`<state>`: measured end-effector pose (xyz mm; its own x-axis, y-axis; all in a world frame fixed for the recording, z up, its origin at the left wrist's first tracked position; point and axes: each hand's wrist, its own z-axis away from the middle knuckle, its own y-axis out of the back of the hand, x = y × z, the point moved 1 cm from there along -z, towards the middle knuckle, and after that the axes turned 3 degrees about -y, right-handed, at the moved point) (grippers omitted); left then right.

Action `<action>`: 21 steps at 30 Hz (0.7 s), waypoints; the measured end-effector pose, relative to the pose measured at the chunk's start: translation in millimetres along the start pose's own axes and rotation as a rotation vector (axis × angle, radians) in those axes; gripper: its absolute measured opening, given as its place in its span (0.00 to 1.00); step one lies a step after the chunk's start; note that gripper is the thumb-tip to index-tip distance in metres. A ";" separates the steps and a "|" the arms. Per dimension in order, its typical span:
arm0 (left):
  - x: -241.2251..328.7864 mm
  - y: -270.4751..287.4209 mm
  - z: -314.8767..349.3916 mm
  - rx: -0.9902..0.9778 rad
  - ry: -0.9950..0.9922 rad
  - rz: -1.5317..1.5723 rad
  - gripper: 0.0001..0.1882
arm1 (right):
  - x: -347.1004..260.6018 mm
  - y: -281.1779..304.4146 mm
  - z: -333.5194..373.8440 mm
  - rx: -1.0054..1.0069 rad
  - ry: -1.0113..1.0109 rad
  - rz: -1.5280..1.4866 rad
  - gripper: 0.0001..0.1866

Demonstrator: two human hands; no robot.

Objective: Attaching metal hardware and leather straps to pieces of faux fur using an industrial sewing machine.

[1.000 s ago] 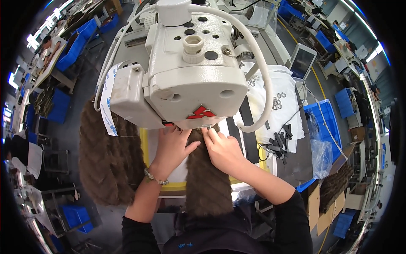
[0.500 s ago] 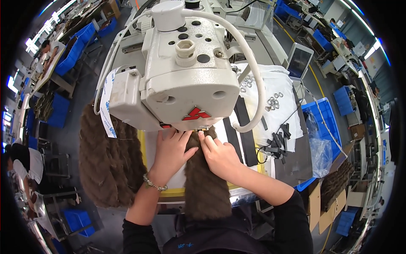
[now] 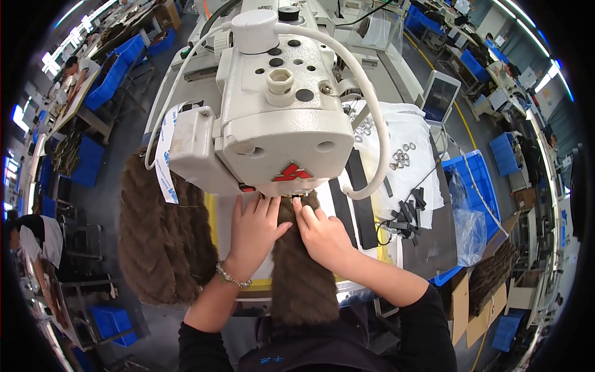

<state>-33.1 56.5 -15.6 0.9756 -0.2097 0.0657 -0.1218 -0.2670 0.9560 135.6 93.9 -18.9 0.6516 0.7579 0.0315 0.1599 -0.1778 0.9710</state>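
Note:
A long strip of dark brown fur (image 3: 304,285) runs from beneath the head of a white sewing machine (image 3: 282,133) down over the table's front edge. My left hand (image 3: 254,232) lies flat on the strip's left side, fingers stretched toward the needle area and thumb out over the fur. On the right side, my right hand (image 3: 323,234) presses the strip, its forefinger pointing to the needle and its outer fingers curled in. Both sets of fingertips sit just below the machine head, which hides the needle and the strip's far end.
More brown fur (image 3: 162,242) is heaped at the left. Right of the machine, a white cloth (image 3: 396,133) bears metal rings (image 3: 403,155) and short black strips (image 3: 409,214). Long black bands (image 3: 362,211) lie nearer. A small screen (image 3: 440,96) and a blue crate (image 3: 477,170) stand beyond.
The whole view has shifted slightly, so the machine appears a little lower and farther right. My hands keep nearly the same places on the fur strip.

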 end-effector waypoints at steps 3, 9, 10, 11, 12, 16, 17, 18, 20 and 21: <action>3.0 3.5 2.0 0.011 0.023 -0.021 0.32 | 2.6 1.7 0.0 -0.007 -0.012 -0.075 0.36; 2.0 10.5 1.9 0.107 -0.033 -0.005 0.31 | 21.1 31.1 5.6 -0.110 -0.078 -0.561 0.30; 1.1 11.6 2.8 0.107 -0.029 -0.009 0.31 | 27.4 38.3 2.9 -0.159 -0.076 -0.647 0.25; 0.7 12.3 3.5 0.074 -0.009 0.016 0.30 | 35.4 41.0 -0.1 -0.158 -0.071 -0.649 0.25; -0.3 13.1 4.7 0.041 0.015 0.039 0.29 | 43.8 41.1 -4.4 -0.277 -0.121 -0.774 0.24; 2.1 19.2 2.8 -0.047 0.058 0.094 0.27 | 68.4 37.2 -6.5 -0.383 -0.237 -1.139 0.23; 2.3 19.9 2.5 -0.045 0.045 0.155 0.27 | 69.9 37.3 -6.1 -0.316 -0.276 -1.348 0.25; 1.5 20.3 2.4 -0.044 0.034 0.215 0.28 | 68.2 34.4 -3.2 -0.362 -0.362 -1.540 0.28; -2.6 25.0 6.7 -0.043 0.031 0.324 0.30 | 63.7 42.0 5.5 -0.400 -0.514 -1.797 0.30; -3.4 27.3 9.9 -0.047 0.025 0.438 0.32 | 63.2 44.9 12.0 -0.439 -0.684 -2.051 0.31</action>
<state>-41.6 40.6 7.5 0.8378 -0.2703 0.4744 -0.5173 -0.1149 0.8481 192.8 126.2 23.8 -0.0456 -0.6277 -0.7771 0.7028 0.5326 -0.4715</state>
